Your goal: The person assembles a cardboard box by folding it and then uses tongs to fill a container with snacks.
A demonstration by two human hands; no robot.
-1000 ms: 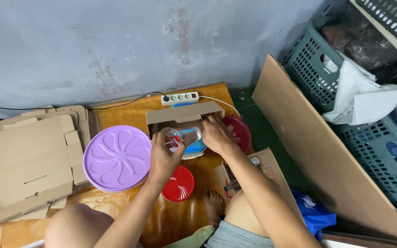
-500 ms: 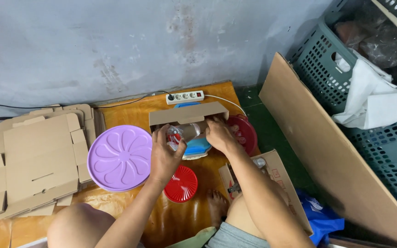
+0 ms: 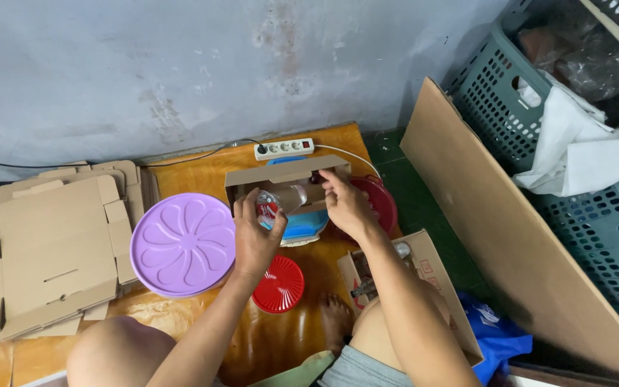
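Observation:
My left hand (image 3: 253, 233) grips a clear glass jar with a red label (image 3: 279, 203), holding it at the mouth of a small open cardboard box (image 3: 286, 173). My right hand (image 3: 345, 203) rests on the box's right side, fingers at its front edge. The box sits on a blue and white object (image 3: 304, 226), possibly a scale. A red ridged lid (image 3: 279, 284) lies on the wooden floor just below my left wrist.
A purple flower-patterned plastic lid (image 3: 183, 244) lies left, beside flattened cardboard boxes (image 3: 44, 244). A white power strip (image 3: 284, 148) sits by the wall. A red dish (image 3: 377, 203), another open carton (image 3: 424, 272), a leaning cardboard sheet (image 3: 510, 236) and green baskets (image 3: 539, 129) stand right.
Both hands stay at the box with the jar. The right hand has shifted up to the box's front edge; the view has drifted slightly.

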